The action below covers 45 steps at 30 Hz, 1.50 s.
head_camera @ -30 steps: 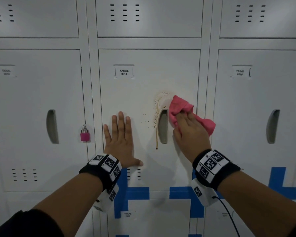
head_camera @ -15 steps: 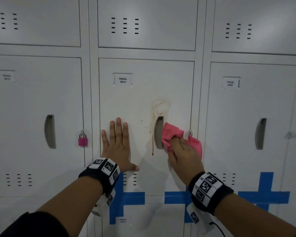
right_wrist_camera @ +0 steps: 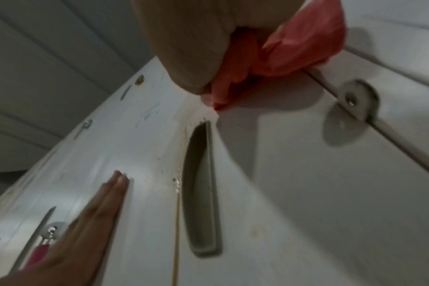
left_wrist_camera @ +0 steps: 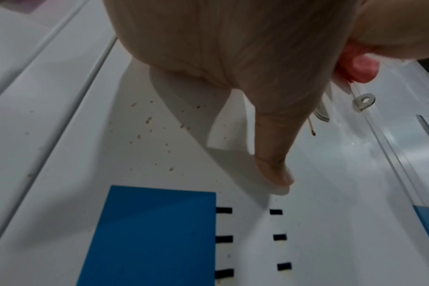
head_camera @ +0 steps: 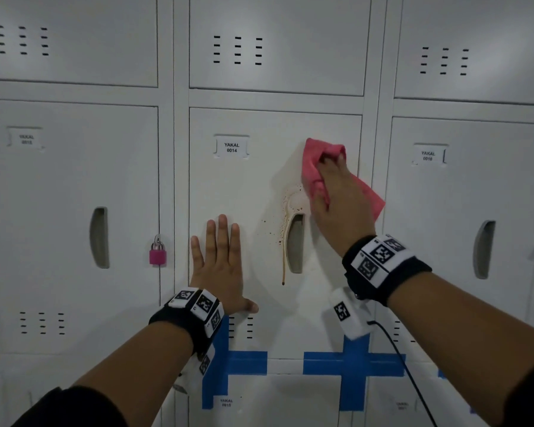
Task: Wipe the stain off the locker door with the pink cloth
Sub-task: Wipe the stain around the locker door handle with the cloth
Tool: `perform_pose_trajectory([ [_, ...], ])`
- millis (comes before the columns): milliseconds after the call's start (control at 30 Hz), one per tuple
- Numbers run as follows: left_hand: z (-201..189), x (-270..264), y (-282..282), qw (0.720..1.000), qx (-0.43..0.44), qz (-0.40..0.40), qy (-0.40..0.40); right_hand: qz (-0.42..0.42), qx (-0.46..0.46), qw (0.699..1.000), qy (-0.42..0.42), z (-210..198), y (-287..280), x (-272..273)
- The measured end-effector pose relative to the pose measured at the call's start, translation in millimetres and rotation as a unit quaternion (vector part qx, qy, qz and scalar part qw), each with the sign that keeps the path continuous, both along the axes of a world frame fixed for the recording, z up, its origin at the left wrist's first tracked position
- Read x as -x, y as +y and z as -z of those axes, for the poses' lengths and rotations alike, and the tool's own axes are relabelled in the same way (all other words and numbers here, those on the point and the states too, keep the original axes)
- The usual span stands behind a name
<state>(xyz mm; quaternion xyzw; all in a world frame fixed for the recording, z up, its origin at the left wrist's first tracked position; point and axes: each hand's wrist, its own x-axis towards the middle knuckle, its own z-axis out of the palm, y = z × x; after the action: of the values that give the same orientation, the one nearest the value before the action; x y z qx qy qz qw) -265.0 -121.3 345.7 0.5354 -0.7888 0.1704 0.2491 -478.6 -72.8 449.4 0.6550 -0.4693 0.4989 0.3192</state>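
The pink cloth (head_camera: 316, 167) is pressed against the locker door (head_camera: 259, 186) in the upper right of that door, right of centre in the head view, above the recessed handle (head_camera: 296, 243). It is gripped by the right hand (head_camera: 339, 208), whose fingers (head_camera: 332, 163) are curled into the bunched fabric; a loose flap is seen hanging out to the right of the hand. In the right wrist view the cloth (right_wrist_camera: 289, 52) is seen crumpled under the palm at the top of the frame.

The stain (head_camera: 292, 201), a brownish ring with speckles, lies just below and left of the cloth, and a thin drip is traced down the left edge of the handle.

The left hand (head_camera: 221, 266) is laid flat on the lower left of the same door, fingers (head_camera: 222, 238) straight and nothing held.

A pink padlock (head_camera: 158, 253) is seen on the neighbouring locker at the left of the frame, and blue tape (head_camera: 352, 366) is stuck across the lower edge.
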Motion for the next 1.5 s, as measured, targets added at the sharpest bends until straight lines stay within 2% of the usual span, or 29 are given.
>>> perform_pose_trajectory([
  [100, 1, -1, -1, 1.000, -0.002, -0.003, -0.001, 0.034, -0.058, 0.997, 0.047, 6, -12, 5],
  [333, 1, -2, -2, 1.000, 0.004, 0.006, 0.002, 0.051, -0.071, 0.994, 0.071, 16, -1, 6],
  [600, 3, -2, -4, 1.000, 0.017, 0.020, 0.006, 0.075, -0.055, 0.994, 0.061, 73, -5, 0],
  [767, 3, -2, -4, 1.000, 0.019, 0.017, 0.004, 0.103, -0.017, 0.990, 0.097, 99, -1, -2],
  [900, 3, -2, -3, 1.000, 0.019, 0.017, 0.006, 0.124, -0.049, 0.984, 0.116, 116, 3, -1],
  [1100, 2, -2, -2, 1.000, 0.017, 0.019, 0.007, 0.108, -0.072, 0.983, 0.129, 137, 10, 0],
  [1300, 1, -2, -2, 1.000, 0.011, 0.017, 0.008, 0.016, -0.102, 0.991, 0.083, 144, 22, 12],
  [1500, -2, -3, 3, 1.000, -0.007, 0.009, 0.002, -0.095, -0.016, 0.992, -0.077, 89, 36, -4],
])
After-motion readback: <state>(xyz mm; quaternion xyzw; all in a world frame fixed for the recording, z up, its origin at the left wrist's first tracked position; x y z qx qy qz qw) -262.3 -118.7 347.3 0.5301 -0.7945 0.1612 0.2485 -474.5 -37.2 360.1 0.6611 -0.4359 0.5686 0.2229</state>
